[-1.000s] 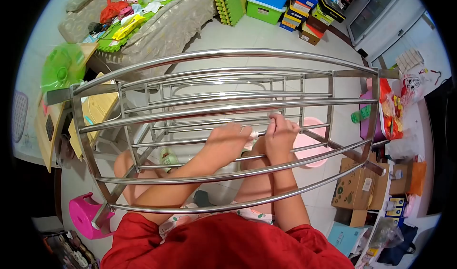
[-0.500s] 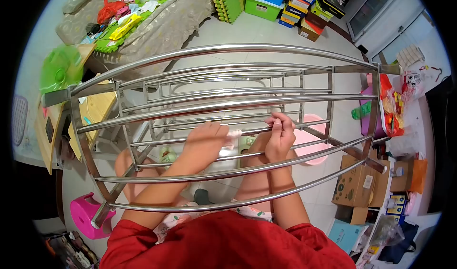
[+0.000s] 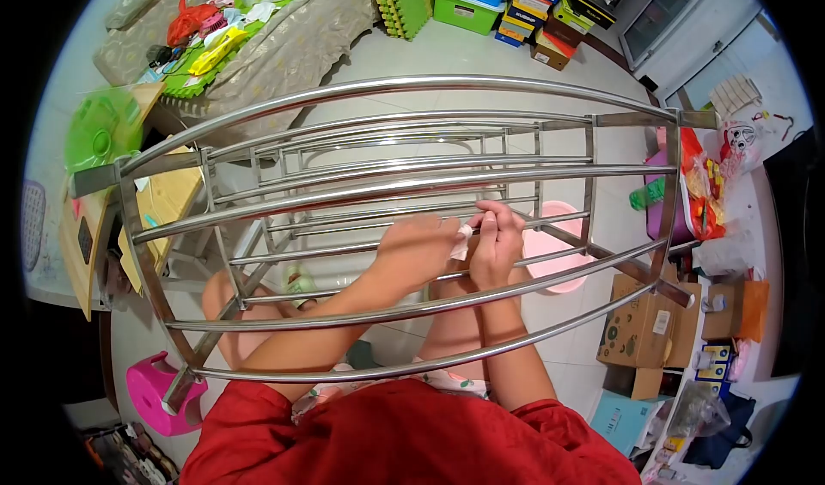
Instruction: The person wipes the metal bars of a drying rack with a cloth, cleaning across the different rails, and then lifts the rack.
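Observation:
A multi-tier rack of shiny metal tubes (image 3: 404, 189) stands in front of me, its rails running across the view. Both my forearms reach through between its rails. My left hand (image 3: 418, 249), fingers bent over, is closed on a crumpled white wipe (image 3: 461, 243) at one of the inner rails. Right beside the wipe, my right hand (image 3: 497, 246) has its fingers curled round the same inner rail, thumb up. The two hands nearly meet. Below the rack are my bare knees and a pale green bottle-like thing (image 3: 298, 280), partly hidden by rails.
A pink basin (image 3: 554, 253) sits on the floor beyond the right hand. At left are a magenta stool (image 3: 159, 395) and wooden boards (image 3: 172, 197). Cardboard boxes (image 3: 636, 322) stand at right. Storage bins (image 3: 468, 8) and a cluttered sofa (image 3: 241, 64) are at the back.
My left hand has slid right along the inner rail with the wipe, closing up to my right hand. The right hand has shifted slightly left. The view has tilted a little.

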`<state>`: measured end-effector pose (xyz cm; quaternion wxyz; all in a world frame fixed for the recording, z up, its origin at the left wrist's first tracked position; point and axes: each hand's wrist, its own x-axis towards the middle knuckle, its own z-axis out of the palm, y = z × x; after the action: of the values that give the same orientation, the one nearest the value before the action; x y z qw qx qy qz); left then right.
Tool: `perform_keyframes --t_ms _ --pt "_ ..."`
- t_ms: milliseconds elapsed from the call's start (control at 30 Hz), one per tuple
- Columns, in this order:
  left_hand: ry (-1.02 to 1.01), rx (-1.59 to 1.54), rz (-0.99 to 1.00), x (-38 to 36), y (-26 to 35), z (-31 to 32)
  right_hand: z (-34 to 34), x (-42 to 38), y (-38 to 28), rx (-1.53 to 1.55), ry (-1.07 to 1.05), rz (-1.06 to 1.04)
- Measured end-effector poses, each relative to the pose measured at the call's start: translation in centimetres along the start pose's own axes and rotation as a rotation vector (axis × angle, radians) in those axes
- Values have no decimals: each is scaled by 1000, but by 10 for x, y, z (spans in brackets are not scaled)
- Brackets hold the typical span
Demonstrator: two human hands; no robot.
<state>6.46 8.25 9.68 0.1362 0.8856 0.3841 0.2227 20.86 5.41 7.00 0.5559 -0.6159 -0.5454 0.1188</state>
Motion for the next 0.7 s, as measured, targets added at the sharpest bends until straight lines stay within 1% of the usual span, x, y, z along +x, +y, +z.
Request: perform_keyframes --t_ms 67,100,167,233,300,367,433,600,700 --pt "41 12 60 7 7 6 0 0 -1 -35 -10 -14" --pt "42 12 60 8 9 10 1 0 -2 -65 21 -47" --pt "129 131 99 9 11 19 2 2 -1 -94 50 -80" --pt "147 164 115 4 8 20 3 4 0 -196 31 -134" --pt "162 197 132 0 7 19 4 3 -2 -217 36 -151" --pt "188 160 104 -5 5 16 5 3 -4 -234 40 -169" --pt "178 187 81 -11 2 12 5 3 -4 -279 41 -225" --pt "190 218 -2 -30 -10 1 6 3 -1 -296 44 -244" --pt "144 261 -45 -43 -18 -17 6 4 -3 -307 51 -260"
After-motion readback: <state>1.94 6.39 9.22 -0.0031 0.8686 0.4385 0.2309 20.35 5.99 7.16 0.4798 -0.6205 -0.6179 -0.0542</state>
